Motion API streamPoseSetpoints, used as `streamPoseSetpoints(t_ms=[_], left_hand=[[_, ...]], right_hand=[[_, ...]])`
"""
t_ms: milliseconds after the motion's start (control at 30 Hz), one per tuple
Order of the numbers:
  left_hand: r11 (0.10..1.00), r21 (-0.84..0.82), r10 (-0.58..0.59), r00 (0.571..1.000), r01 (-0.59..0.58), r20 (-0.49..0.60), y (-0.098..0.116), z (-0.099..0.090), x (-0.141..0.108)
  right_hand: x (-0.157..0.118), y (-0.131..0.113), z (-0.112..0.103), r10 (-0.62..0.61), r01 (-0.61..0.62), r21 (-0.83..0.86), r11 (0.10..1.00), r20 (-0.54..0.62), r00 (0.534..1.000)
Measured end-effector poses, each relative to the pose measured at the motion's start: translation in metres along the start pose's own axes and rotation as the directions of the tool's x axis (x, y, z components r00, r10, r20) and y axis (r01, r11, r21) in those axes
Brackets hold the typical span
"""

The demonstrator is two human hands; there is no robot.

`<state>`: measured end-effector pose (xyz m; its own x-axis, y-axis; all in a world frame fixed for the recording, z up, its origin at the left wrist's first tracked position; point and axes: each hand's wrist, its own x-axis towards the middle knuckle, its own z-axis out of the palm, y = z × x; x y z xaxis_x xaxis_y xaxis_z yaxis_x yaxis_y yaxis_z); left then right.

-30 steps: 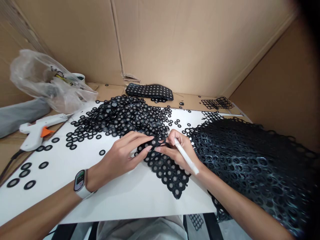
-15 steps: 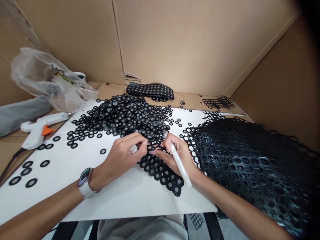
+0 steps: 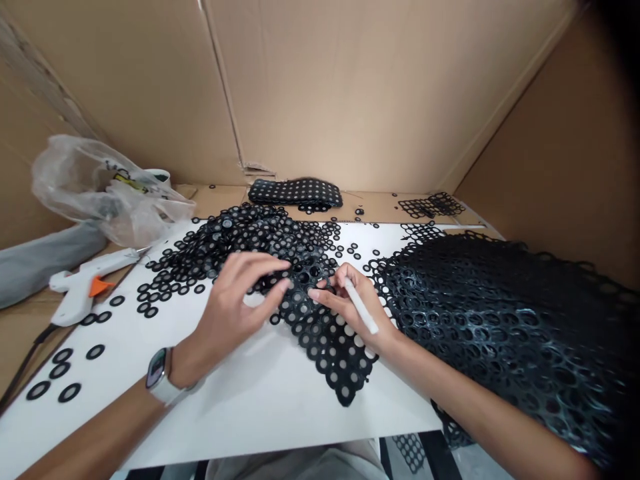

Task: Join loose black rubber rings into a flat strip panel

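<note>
My left hand (image 3: 237,297), a watch on its wrist, is open beside a sheet of joined black rings (image 3: 320,333). Its thumb and fingertips are apart with nothing visible between them. My right hand (image 3: 357,300) is closed around a slim white stick (image 3: 363,307), which slants back over the palm. The right thumb and fingertip are at the upper part of the sheet. A heap of loose black rings (image 3: 235,233) lies just behind, partly hidden by my left hand. The sheet's pointed end rests on the white board (image 3: 260,413).
A large pile of black ring mesh (image 3: 500,320) covers the right side. On the left are a white glue gun (image 3: 83,280), a clear plastic bag (image 3: 100,187) and several scattered rings (image 3: 60,370). A folded ring sheet (image 3: 295,192) lies at the back, against cardboard walls (image 3: 350,87).
The left thumb and fingers have parted and drawn back from the ring sheet. The right hand still holds the white stick. More of the sheet shows, and the view has tilted slightly.
</note>
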<state>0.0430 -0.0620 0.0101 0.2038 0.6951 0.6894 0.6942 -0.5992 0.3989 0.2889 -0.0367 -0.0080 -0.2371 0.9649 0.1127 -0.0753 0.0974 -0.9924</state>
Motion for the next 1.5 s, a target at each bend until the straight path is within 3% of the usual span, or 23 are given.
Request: streamPoseSetpoints(t_ms=[67, 133, 267, 567, 733, 867, 1033, 1333, 1500], left_hand=[[0.990, -0.057, 0.132, 0.986, -0.127, 0.103, 0.010, 0.006, -0.004], [0.983, -0.104, 0.165, 0.974, -0.150, 0.157, 0.014, 0.011, -0.008], [0.986, -0.155, 0.087, 0.989, -0.068, 0.117, 0.008, 0.015, -0.013], [0.973, -0.230, 0.034, 0.991, -0.003, 0.131, 0.012, 0.015, -0.014], [0.961, -0.268, -0.034, 0.989, 0.072, 0.142, 0.019, 0.010, -0.007], [0.958, -0.283, -0.014, 0.991, 0.052, 0.136, 0.018, 0.006, -0.005], [0.959, -0.278, -0.021, 0.990, 0.059, 0.137, 0.018, 0.004, -0.004], [0.955, -0.228, -0.148, 0.971, 0.190, 0.185, 0.024, 0.005, 0.000], [0.966, -0.122, -0.216, 0.972, 0.226, 0.091, 0.013, 0.000, 0.004]], right_hand=[[-0.002, -0.001, 0.001, 0.006, -0.006, 0.006, 1.000, -0.015, 1.000], [-0.005, -0.002, 0.001, 0.025, -0.025, 0.053, 0.998, -0.002, 1.000], [-0.006, -0.001, 0.001, 0.057, -0.071, 0.159, 0.985, 0.091, 0.994], [-0.010, -0.002, 0.002, -0.146, 0.150, -0.123, 0.981, 0.036, 0.989], [-0.014, 0.002, 0.005, -0.158, 0.166, -0.115, 0.979, 0.078, 0.984], [-0.015, 0.005, 0.007, -0.170, 0.178, -0.117, 0.977, 0.077, 0.983], [-0.015, 0.004, 0.009, -0.183, 0.189, -0.081, 0.979, 0.074, 0.980], [-0.023, 0.012, 0.002, -0.198, 0.241, -0.274, 0.931, 0.173, 0.965], [-0.021, 0.009, 0.003, -0.167, 0.198, -0.215, 0.956, 0.154, 0.974]])
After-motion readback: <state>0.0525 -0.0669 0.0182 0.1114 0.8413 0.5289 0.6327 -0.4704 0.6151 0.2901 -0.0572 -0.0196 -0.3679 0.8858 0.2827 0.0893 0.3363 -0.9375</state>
